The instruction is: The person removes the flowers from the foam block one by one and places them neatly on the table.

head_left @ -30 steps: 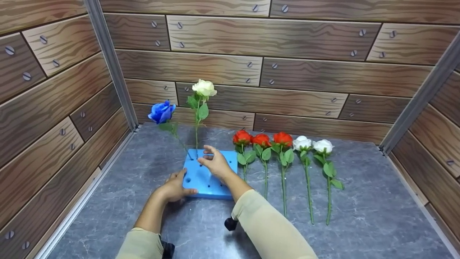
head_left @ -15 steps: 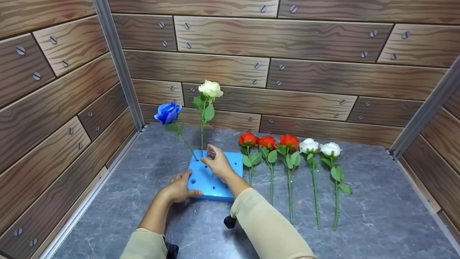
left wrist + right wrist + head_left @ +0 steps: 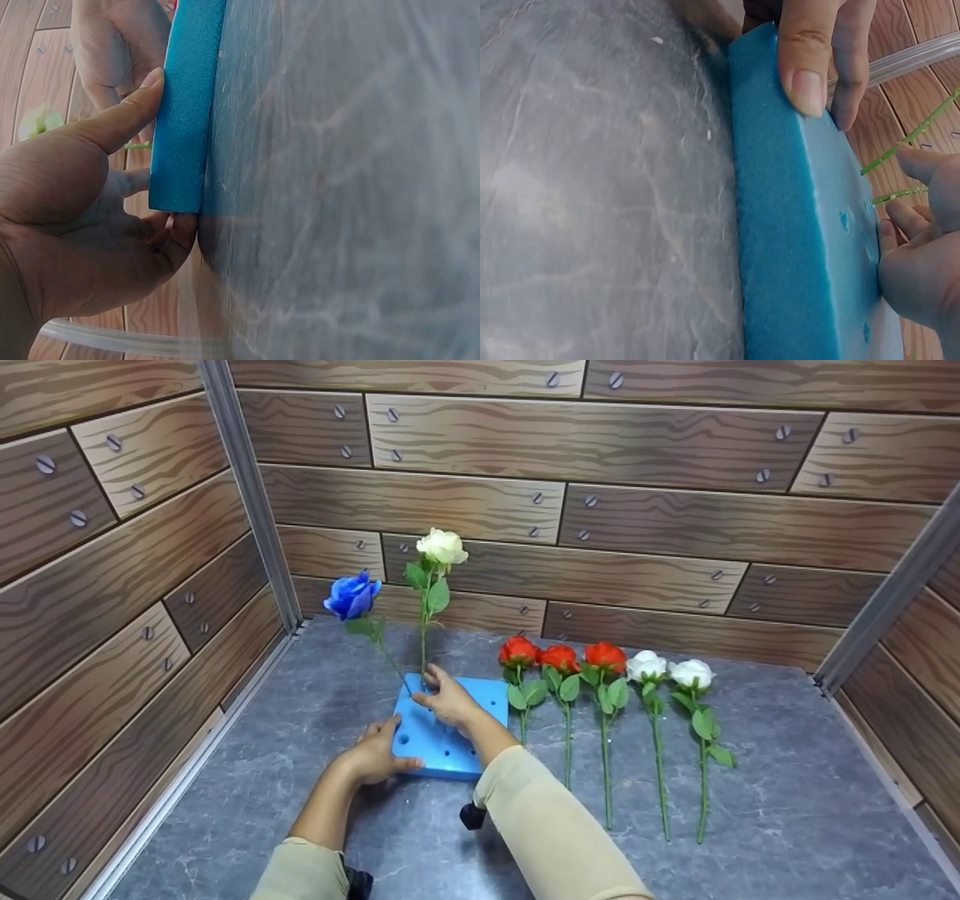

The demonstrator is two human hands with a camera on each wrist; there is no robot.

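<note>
In the head view a blue foam block with holes in its top lies on the table. My left hand grips its front left corner, thumb along the front edge and fingers at the side; the left wrist view shows this thumb against the block. A cream rose and a blue rose stand in the block's back left part, the blue one leaning left. My right hand is over the block at the cream rose's stem, which runs between the spread thumb and fingers in the right wrist view.
Right of the block lie red roses and white roses in a row, stems toward me. The grey marbled table is bounded by wood-patterned walls with metal corner posts.
My right hand has shifted slightly left, its thumb and fingers now around the cream rose's stem instead of beside it. My left hand keeps its grip on the block. The head view has swung slightly left.
</note>
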